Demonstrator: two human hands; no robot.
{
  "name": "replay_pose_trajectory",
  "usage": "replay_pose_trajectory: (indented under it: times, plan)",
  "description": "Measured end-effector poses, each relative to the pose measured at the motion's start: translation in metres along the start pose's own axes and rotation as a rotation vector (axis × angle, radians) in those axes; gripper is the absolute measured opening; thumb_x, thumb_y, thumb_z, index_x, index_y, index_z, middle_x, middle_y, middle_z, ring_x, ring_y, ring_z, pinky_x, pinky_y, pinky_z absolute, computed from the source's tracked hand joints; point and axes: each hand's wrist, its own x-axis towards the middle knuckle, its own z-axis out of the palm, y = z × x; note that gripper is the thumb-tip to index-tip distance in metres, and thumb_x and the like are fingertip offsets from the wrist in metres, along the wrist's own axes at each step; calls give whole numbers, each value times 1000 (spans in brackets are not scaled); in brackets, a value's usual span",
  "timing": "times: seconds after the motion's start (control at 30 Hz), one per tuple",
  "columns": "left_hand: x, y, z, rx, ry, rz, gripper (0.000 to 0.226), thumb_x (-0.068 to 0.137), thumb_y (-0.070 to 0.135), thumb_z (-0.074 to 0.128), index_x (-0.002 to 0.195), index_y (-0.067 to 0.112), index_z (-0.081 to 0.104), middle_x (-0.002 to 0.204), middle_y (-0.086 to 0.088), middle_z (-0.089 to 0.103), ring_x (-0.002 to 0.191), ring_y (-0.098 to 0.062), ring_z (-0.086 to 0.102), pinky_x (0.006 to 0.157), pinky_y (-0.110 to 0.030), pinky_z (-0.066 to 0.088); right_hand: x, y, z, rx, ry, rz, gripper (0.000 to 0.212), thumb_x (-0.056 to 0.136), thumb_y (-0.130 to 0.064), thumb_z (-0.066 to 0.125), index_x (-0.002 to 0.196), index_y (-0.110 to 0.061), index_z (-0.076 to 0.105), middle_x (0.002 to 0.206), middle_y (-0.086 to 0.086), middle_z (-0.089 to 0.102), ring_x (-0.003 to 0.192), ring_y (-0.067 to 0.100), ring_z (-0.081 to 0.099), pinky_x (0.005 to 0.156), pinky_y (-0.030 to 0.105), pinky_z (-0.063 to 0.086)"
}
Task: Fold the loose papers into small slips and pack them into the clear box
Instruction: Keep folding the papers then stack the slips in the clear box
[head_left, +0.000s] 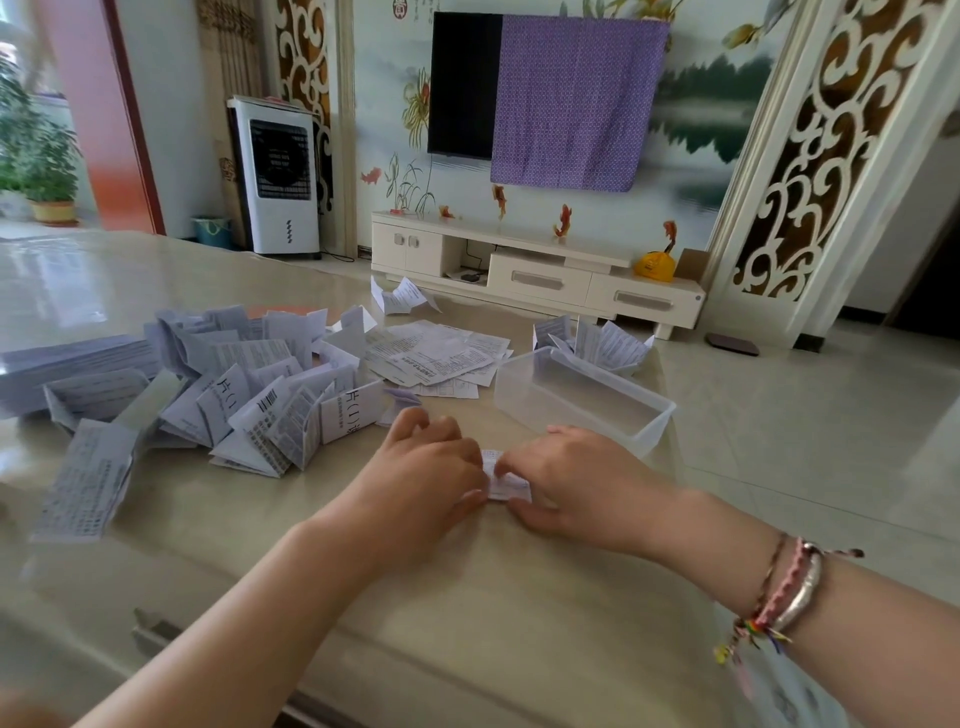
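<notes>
Surroundings: glossy beige stone-topped desk (363, 597) carries everything; a heap of half-folded printed white papers (249, 395) lies to the left, a flat stack of white sheets (67, 364) at the far left edge, and unfolded printed leaflets (441, 358) lie flat beyond the hands.
Clear box: rectangular transparent plastic box (582, 400) stands open on the desk, just beyond the right hand; nothing visible inside it. More crumpled papers (597, 340) sit behind its far wall.
Obstructions: both hands cover most of the work piece; the heap on the left lies near the left hand (426, 467).
Slip in work: small folded white paper slip (506, 480) lies on the desk between the hands, near the front edge of the box.
Grip, left: fingers curled, thumb and fingertips pinching the slip's left end.
Grip, right: right hand (576, 478) with fingers bent, pinching the slip's right end against the desk.
Hidden: the slip's full outline and fold lines cannot be made out; print is too small to read.
Orientation: cannot tell the slip's long axis; the box's long axis runs from near right to far left.
Wrist: braided cord and silver bracelets (784, 592) on the right forearm.
</notes>
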Motion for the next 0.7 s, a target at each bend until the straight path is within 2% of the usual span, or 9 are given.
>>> replay_pose_trajectory:
  times: [0.17,0.27,0.3,0.37,0.43,0.5,0.57,0.63,0.7]
  plan:
    - [2,-3,-5,-18,52,32,32,85,32,41,65,27,66,60,11,61,58,-12,59,72,-28,31,3,0,-5,148,23,33,38,84,-23,60,121,-19,58,112,2,66,101,24,58,87,30,40]
    - [-2,-4,-7,-59,42,0,32,83,31,41,65,26,66,61,10,62,56,-14,59,73,-28,32,4,2,-2,163,72,22,31,72,-6,60,101,-15,64,95,3,69,89,25,63,93,37,48]
    - [-4,-5,-7,-84,27,-18,31,83,32,41,67,27,67,64,11,64,58,-13,60,74,-28,33,3,2,0,165,118,17,25,71,-5,60,93,-15,64,88,2,69,84,24,65,96,40,49]
    - [-9,-7,-8,-153,-20,-63,28,80,35,43,74,31,69,73,15,67,68,-9,63,77,-27,33,-2,0,2,193,179,6,12,75,-12,60,84,-17,64,89,1,71,88,21,68,102,36,45]
    - [-14,-7,-8,-230,-54,-123,24,77,37,48,82,35,71,86,21,68,82,-9,62,82,-27,37,-7,-5,2,245,210,-34,6,82,-23,61,85,-19,65,97,0,73,97,16,68,106,31,41]
    - [-18,-7,-9,-326,-67,-205,23,76,35,53,90,36,72,97,24,67,93,-11,58,88,-33,44,-10,-12,1,397,220,-60,7,87,-27,63,89,-20,65,93,-6,72,91,12,66,108,26,36]
    - [-23,-9,-8,-442,-66,-285,27,74,39,52,91,37,72,100,27,64,99,-9,55,92,-38,44,-8,-16,-2,622,199,17,8,88,-28,67,89,-20,68,87,-12,69,85,6,63,96,19,40]
    - [-25,-9,-8,-556,-88,-367,34,68,51,47,86,36,71,100,28,62,105,-8,52,97,-36,41,-1,-18,-2,806,184,139,7,88,-30,69,86,-23,69,83,-13,68,84,5,63,82,24,47]
    - [-24,-5,-7,-629,-91,-487,24,72,57,55,76,36,66,98,25,60,107,-10,43,94,-26,33,9,-17,0,868,202,217,10,89,-32,67,83,-24,67,80,-10,68,81,6,63,78,30,50]
